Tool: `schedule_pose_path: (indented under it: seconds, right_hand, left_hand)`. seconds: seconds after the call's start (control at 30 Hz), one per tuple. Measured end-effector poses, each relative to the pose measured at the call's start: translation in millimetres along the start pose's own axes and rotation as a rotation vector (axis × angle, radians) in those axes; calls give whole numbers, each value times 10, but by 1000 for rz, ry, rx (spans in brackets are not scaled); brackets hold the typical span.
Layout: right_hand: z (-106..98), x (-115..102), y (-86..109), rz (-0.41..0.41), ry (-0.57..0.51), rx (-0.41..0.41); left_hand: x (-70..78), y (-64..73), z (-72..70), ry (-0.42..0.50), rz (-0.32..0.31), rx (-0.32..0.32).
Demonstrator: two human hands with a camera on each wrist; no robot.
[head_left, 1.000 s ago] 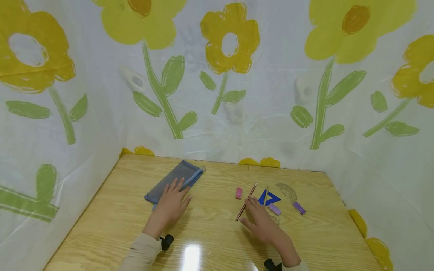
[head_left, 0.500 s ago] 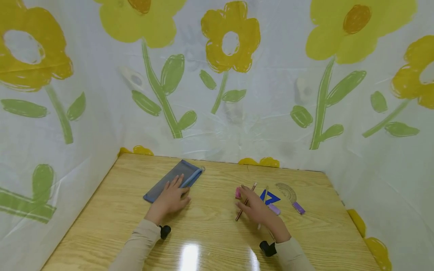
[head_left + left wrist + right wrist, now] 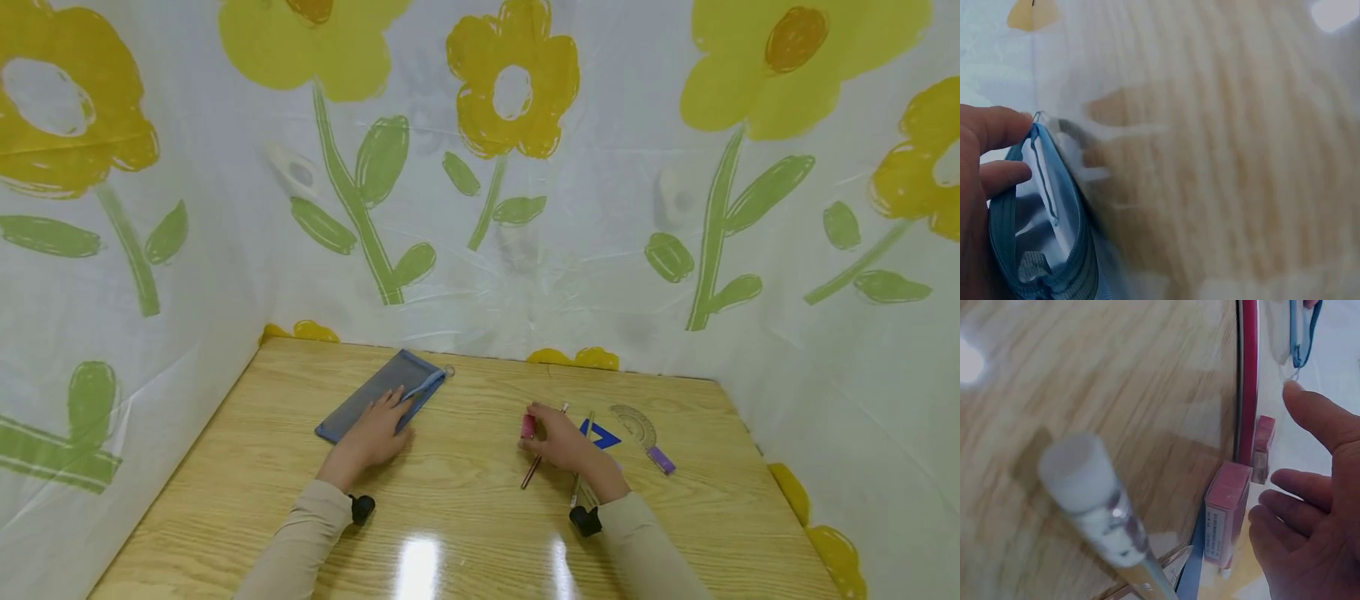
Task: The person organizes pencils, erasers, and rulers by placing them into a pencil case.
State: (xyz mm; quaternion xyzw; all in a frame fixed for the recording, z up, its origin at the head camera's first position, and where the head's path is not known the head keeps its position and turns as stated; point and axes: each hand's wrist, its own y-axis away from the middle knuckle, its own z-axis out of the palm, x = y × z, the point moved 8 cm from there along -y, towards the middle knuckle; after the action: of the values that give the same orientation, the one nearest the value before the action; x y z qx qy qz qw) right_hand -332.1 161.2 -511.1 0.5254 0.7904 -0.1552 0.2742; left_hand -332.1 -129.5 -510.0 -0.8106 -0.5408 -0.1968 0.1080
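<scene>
On the left, a blue mesh pencil case (image 3: 371, 396) lies on the table. My left hand (image 3: 377, 433) holds it by the zipper edge; in the left wrist view the fingers hook over the rim of the gaping zipper mouth (image 3: 1054, 206). A small pink eraser (image 3: 528, 426) sits under my right hand (image 3: 562, 437). In the right wrist view, the thumb and fingers are spread to either side of the eraser (image 3: 1263, 447), with a gap showing. A dark pink pencil (image 3: 531, 473) runs beneath that hand. Another pencil (image 3: 1107, 512) has a white end close to the right wrist camera.
Right of my right hand lie a blue set square (image 3: 602, 435), a clear protractor (image 3: 637, 423) and a purple eraser (image 3: 662, 460). Another boxed eraser (image 3: 1229, 494) appears in the right wrist view. Flower-printed cloth (image 3: 480, 308) borders the wooden table (image 3: 465, 500).
My right hand has moved left, from over the pencils to the pink eraser. My left hand has shifted slightly on the pencil case, whose zipper edge now stands more raised.
</scene>
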Motion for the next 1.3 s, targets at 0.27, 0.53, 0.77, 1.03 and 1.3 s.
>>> schedule_pose_path:
  seconds: [0.27,0.53,0.77,1.03,1.3]
  right_hand:
    - [13,46,-40,2,43,-1]
    - [-10,25,-78,-91,65,20]
    - [-13,57,-79,-68,26,29]
    - [-34,51,-21,-38,-54,82]
    - [-96,-53,-25,-120,-142,124]
  left_hand:
    - [75,6,-125,44,13,18]
    - [200,-6,-254,99,93,75]
    - [198,-18,-251,267,104,59]
    - [89,14,-277,436,50,36]
    - [159,-30,-362,601,71,19]
